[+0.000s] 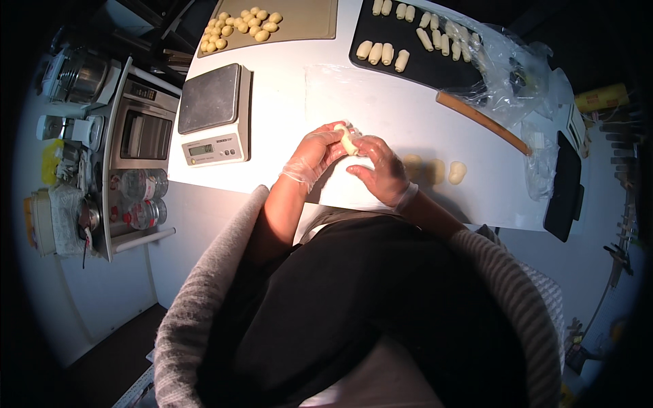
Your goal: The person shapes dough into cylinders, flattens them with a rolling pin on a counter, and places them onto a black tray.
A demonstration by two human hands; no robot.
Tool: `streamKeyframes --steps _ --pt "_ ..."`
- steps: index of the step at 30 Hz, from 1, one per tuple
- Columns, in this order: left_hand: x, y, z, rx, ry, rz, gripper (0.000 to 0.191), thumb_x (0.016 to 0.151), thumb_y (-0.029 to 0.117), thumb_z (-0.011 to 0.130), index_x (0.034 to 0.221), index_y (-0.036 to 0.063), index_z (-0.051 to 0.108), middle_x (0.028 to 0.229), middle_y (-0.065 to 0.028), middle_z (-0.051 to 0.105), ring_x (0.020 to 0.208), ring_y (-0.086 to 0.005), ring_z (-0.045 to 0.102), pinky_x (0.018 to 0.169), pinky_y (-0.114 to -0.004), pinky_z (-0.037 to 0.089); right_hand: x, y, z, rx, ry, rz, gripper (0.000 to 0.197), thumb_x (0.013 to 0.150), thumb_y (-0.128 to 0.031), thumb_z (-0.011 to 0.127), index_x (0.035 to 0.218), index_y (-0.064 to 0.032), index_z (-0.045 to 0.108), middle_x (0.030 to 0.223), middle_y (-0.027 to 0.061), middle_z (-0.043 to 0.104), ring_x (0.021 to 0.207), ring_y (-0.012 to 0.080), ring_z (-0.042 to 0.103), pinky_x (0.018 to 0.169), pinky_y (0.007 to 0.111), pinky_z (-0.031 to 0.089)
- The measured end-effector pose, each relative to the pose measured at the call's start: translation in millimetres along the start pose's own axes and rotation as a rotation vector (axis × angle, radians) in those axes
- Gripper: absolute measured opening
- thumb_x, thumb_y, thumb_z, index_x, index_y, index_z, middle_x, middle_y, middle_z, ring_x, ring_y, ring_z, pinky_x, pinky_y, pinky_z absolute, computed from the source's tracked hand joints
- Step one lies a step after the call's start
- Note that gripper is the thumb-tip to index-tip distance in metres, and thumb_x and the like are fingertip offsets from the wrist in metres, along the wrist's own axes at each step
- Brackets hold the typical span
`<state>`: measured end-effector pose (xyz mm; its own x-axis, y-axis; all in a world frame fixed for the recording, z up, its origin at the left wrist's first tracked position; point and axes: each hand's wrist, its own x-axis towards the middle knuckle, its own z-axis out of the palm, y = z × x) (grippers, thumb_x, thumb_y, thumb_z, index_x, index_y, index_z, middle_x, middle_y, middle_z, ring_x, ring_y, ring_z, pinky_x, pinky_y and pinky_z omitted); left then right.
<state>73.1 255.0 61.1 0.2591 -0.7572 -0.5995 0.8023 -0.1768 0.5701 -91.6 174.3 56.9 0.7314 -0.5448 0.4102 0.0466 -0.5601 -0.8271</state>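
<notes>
A short pale roll of dough (347, 141) is held between my two hands above the white table. My left hand (320, 148), in a clear plastic glove, supports it from the left with the fingers behind it. Gloved the same way, my right hand (380, 168) grips its lower right end with the fingertips, the thumb standing apart below. To the right of that hand lie several dough pieces; one (457, 173) is brightly lit, the others in shadow. A clear plastic sheet (331, 86) is spread on the table beyond my hands.
At the left stands a digital scale (211, 117). Round yellow balls (245, 23) lie on a tan tray (311, 20) at the far left. A black tray (418, 76) with rolled dough pieces sits far right, partly under plastic film (510, 76). A wooden rolling pin (484, 121) lies before it.
</notes>
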Motion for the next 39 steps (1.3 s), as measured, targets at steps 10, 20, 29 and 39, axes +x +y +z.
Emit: streamKeyframes --steps 10,20,29,39 --pt "-7 -6 -5 0.505 -0.134 0.167 0.033 0.099 0.008 0.053 0.131 -0.0004 0.058 0.115 -0.0097 0.066 0.097 -0.0151 0.064 0.088 -0.025 0.052 0 4 5 0.052 -0.020 0.406 0.037 0.080 -0.009 0.078 0.114 -0.0042 0.064 0.096 0.0081 0.067 0.084 0.0181 0.067 0.077 0.031 0.056" --pt "-12 -31 -12 0.409 -0.317 0.322 0.061 0.093 0.003 0.066 0.147 -0.0019 0.039 0.127 -0.0114 0.061 0.114 -0.0151 0.057 0.099 -0.027 0.048 2 16 0 0.269 -0.052 0.566 0.030 0.080 -0.009 0.075 0.107 0.0011 0.065 0.094 0.0100 0.067 0.083 0.0169 0.064 0.077 0.029 0.054" --pt "2 -46 -22 1.308 -0.111 0.877 0.045 0.088 0.011 0.073 0.131 0.0079 0.061 0.122 -0.0178 0.067 0.115 -0.0263 0.064 0.093 -0.033 0.052 -14 41 10 -0.304 -0.167 0.208 0.014 0.086 -0.018 0.067 0.094 -0.0076 0.071 0.096 0.0117 0.069 0.086 0.0288 0.067 0.077 0.036 0.054" --pt "1 -37 -12 1.214 -0.157 0.766 0.021 0.083 0.011 0.075 0.102 0.0023 0.073 0.107 -0.0159 0.071 0.097 -0.0320 0.068 0.084 -0.036 0.055 -25 77 -52 0.441 0.290 0.425 0.015 0.096 -0.002 0.054 0.108 -0.0028 0.062 0.091 0.0038 0.066 0.078 0.0113 0.061 0.075 0.022 0.052"
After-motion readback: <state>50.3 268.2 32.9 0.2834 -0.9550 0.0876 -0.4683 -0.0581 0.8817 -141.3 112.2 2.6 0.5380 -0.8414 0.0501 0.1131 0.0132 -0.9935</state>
